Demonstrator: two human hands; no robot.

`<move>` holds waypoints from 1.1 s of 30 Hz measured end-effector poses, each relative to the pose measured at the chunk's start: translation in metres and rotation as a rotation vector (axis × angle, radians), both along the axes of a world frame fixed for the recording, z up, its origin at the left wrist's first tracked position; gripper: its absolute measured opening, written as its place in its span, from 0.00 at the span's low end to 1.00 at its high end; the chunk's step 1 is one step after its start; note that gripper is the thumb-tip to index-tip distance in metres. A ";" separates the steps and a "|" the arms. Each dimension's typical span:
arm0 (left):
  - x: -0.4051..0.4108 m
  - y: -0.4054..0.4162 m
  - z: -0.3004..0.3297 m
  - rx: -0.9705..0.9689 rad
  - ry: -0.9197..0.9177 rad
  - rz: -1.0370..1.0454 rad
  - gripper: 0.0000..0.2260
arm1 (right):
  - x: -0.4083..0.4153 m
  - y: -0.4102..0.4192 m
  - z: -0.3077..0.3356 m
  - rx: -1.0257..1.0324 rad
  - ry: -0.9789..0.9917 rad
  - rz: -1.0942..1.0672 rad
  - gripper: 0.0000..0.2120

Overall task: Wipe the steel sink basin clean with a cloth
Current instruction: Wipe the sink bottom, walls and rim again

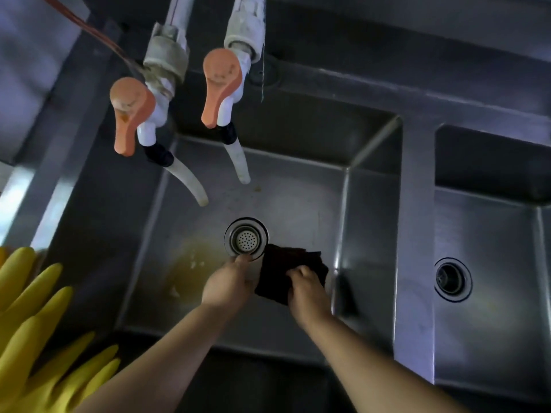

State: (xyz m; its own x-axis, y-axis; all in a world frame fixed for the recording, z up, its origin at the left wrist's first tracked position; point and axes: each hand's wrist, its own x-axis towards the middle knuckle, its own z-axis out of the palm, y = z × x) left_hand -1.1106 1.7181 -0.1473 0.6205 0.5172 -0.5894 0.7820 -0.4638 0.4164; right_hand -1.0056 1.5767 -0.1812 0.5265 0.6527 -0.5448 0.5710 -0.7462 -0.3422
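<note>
beside the drain strainer (pixel 246 239), right hand (pixel 304 289) grips cloth (pixel 283 272).

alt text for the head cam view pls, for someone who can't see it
Seen from above, a person's right hand presses a dark cloth onto the steel sink basin floor beside the drain strainer, whose rim the left hand touches. A yellowish stain lies left of the drain.

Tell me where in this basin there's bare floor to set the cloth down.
Bare steel lies between the drain strainer and the basin's back wall, below the hoses. Left of the drain, a yellowish stain. In front, both hands and the cloth crowd it.
</note>
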 end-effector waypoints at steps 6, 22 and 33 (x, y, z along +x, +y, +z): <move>-0.013 0.015 -0.028 0.150 0.016 -0.170 0.23 | 0.005 0.013 -0.058 -0.019 -0.064 0.111 0.28; -0.002 0.011 -0.086 0.317 0.240 -0.666 0.43 | 0.012 0.002 -0.097 -0.176 -0.315 0.009 0.32; 0.001 0.013 -0.091 0.316 0.158 -0.832 0.39 | -0.008 -0.023 -0.098 -0.206 -0.299 -0.025 0.36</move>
